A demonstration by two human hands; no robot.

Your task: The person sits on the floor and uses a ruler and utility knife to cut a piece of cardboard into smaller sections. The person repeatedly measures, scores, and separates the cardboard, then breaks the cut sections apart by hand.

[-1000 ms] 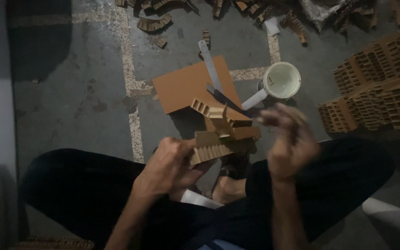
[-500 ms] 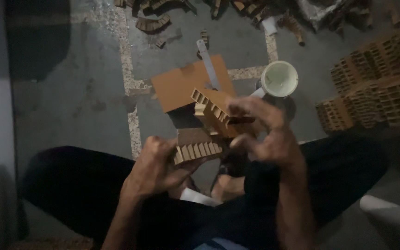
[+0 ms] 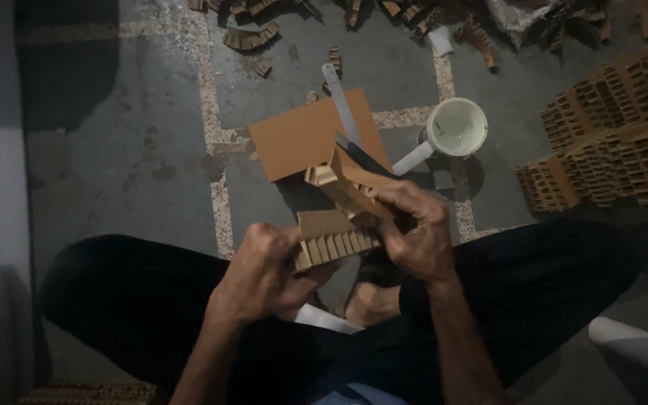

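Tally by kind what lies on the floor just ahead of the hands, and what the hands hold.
Flat brown cardboard sheet: 1
White cup: 1
Metal ruler: 1
Ribbed cardboard pieces in the hands: 2, one in the left hand and one in the right hand
Total: 5

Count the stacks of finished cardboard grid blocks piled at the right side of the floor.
2 that I can separate: a large upper stack at the right edge and a lower stack just beneath it. Dim light may hide more.
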